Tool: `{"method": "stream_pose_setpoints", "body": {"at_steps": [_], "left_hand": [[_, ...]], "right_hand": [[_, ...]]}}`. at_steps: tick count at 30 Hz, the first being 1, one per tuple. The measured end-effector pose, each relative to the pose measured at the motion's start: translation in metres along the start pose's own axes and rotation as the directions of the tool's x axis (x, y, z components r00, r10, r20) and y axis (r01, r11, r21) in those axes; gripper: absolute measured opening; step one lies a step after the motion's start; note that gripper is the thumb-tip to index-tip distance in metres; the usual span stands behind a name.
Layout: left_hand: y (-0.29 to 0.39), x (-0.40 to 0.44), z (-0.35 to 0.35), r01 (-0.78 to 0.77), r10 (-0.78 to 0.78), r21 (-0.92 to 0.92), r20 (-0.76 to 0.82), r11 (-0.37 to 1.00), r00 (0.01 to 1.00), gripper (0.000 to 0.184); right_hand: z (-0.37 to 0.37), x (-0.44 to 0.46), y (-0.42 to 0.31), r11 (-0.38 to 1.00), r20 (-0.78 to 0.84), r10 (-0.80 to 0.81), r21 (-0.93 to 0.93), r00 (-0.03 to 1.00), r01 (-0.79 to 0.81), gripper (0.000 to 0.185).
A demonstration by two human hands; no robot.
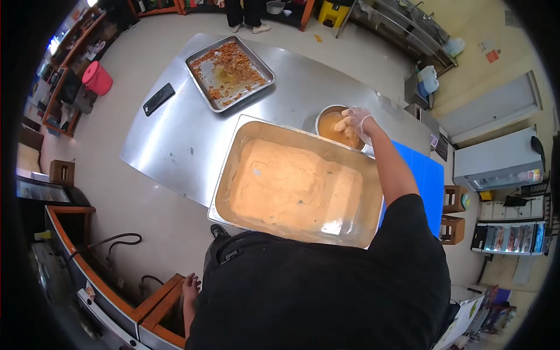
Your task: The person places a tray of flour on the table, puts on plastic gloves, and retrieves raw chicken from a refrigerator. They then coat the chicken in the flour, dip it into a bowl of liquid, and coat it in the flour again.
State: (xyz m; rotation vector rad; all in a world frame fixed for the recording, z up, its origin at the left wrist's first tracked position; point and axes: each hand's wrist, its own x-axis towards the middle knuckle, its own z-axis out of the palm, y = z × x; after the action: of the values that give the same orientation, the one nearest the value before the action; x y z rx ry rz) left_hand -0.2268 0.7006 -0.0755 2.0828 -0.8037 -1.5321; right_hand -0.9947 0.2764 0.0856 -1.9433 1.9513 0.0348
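My right hand (356, 121), in a clear plastic glove, is over a round metal bowl (320, 123) of cloudy orange-brown liquid (331, 123). Its fingers look spread and thickly caked with orange coating; I see no separate piece in them. Just in front of my body, a deep steel pan (221, 189) contains pale orange powder (280, 175), spread mostly to the left and middle. My left hand (191, 287) hangs low at my side, bare and loosely open, near a wooden-edged counter (160, 297).
On the steel table (175, 137) are a shallow tray (271, 79) with reddish-brown crumbs and a black phone (158, 99). A blue board (423, 181) lies right of the pan. Another person's legs (245, 11) show at the far side. A pink bin (97, 79) stands left.
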Motion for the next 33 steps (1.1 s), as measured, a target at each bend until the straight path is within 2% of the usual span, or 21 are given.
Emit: {"method": "stream_pose_setpoints", "body": {"at_steps": [2, 4, 7, 8, 11, 14, 17, 20, 21, 22, 23, 26, 29, 32, 33], "left_hand": [[0.016, 0.0, 0.001, 0.015, -0.015, 0.026, -0.015, 1.0, 1.0, 0.033], [0.02, 0.001, 0.0, 0.023, -0.022, 0.023, -0.009, 0.999, 1.0, 0.033], [0.015, -0.003, 0.002, 0.058, -0.058, 0.11, -0.002, 0.992, 0.998, 0.032], [0.01, -0.006, 0.002, 0.074, -0.074, 0.155, -0.002, 0.985, 0.997, 0.032], [-0.051, 0.011, -0.018, -0.016, 0.007, 0.129, 0.066, 0.992, 0.998, 0.031], [-0.052, 0.001, -0.018, 0.008, -0.014, 0.135, 0.041, 0.991, 0.999, 0.03], [-0.064, 0.0, -0.022, -0.031, 0.028, 0.049, 0.054, 0.998, 0.998, 0.031], [-0.06, 0.0, -0.022, 0.041, -0.042, 0.075, 0.023, 0.996, 0.999, 0.032], [-0.058, 0.002, -0.021, 0.071, -0.071, -0.003, 0.014, 0.997, 0.997, 0.032], [-0.058, 0.007, -0.019, 0.099, -0.099, -0.082, 0.007, 0.992, 0.995, 0.032], [-0.059, 0.01, -0.017, 0.127, -0.128, -0.162, 0.003, 0.979, 0.992, 0.033], [-0.041, 0.007, -0.008, 0.018, -0.02, 0.06, 0.039, 0.998, 0.999, 0.033], [-0.061, 0.026, -0.011, 0.033, -0.027, -0.076, 0.073, 0.997, 0.997, 0.033], [-0.069, 0.036, -0.012, -0.047, 0.06, -0.103, 0.124, 0.994, 0.99, 0.033], [-0.07, 0.036, -0.011, -0.054, 0.061, -0.06, 0.111, 0.997, 0.992, 0.033]], "right_hand": [[0.001, 0.001, -0.004, 0.904, -0.011, -0.225, -0.375, 0.974, 0.205, 0.026], [0.019, 0.006, -0.008, 0.97, -0.089, -0.139, -0.215, 0.986, 0.117, 0.027], [0.046, -0.007, 0.004, 0.977, -0.042, -0.135, -0.173, 0.99, 0.126, 0.026], [0.04, -0.012, -0.001, 0.973, 0.056, -0.128, -0.186, 0.99, 0.137, 0.029], [0.045, -0.014, 0.002, 0.984, 0.181, 0.014, -0.176, 0.983, 0.018, 0.032], [0.068, 0.002, 0.026, 0.973, 0.217, -0.038, -0.212, 0.975, 0.085, 0.033], [0.076, 0.006, 0.031, 0.95, 0.303, -0.053, -0.279, 0.952, 0.142, 0.028], [0.089, 0.009, 0.053, 0.934, 0.172, -0.251, -0.214, 0.953, 0.285, 0.019], [0.094, 0.016, 0.062, 0.987, 0.159, -0.054, 0.161, 0.986, 0.028, 0.017], [0.091, 0.022, 0.063, 0.832, 0.221, 0.135, 0.504, 0.966, -0.231, 0.016], [0.089, 0.025, 0.063, 0.505, 0.342, 0.276, 0.743, 0.898, -0.439, 0.014], [0.043, 0.004, 0.036, 0.846, -0.05, 0.123, 0.527, 0.991, -0.078, 0.013], [-0.005, -0.017, -0.004, 0.872, -0.049, 0.274, 0.435, 0.961, -0.226, 0.02], [-0.028, -0.032, -0.022, 0.89, -0.02, 0.272, 0.387, 0.962, -0.243, 0.027], [-0.03, -0.034, -0.024, 0.901, -0.023, 0.265, 0.362, 0.964, -0.239, 0.028]]}}
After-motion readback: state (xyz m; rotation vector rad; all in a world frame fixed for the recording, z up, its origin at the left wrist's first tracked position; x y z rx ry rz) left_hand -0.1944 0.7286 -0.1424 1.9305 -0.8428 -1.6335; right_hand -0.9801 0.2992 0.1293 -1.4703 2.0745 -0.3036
